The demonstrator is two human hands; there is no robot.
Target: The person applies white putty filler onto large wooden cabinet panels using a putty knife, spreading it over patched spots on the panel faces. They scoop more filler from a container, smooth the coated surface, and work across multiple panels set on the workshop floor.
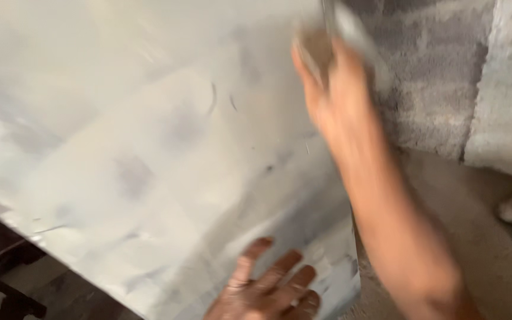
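On the pale, filler-coated panel (149, 154), my left hand (268, 290) presses flat, fingers spread, near the lower edge. My right hand (330, 89) grips a blurred sanding block (315, 50) at the upper edge. Judged mid-sanding; next stroke needs steady bracing.

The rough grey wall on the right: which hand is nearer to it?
Right. The right hand, gripping a blurred tool, is raised at the panel's far edge beside the grey wall. The left hand lies flat on the panel's near edge, farther off.
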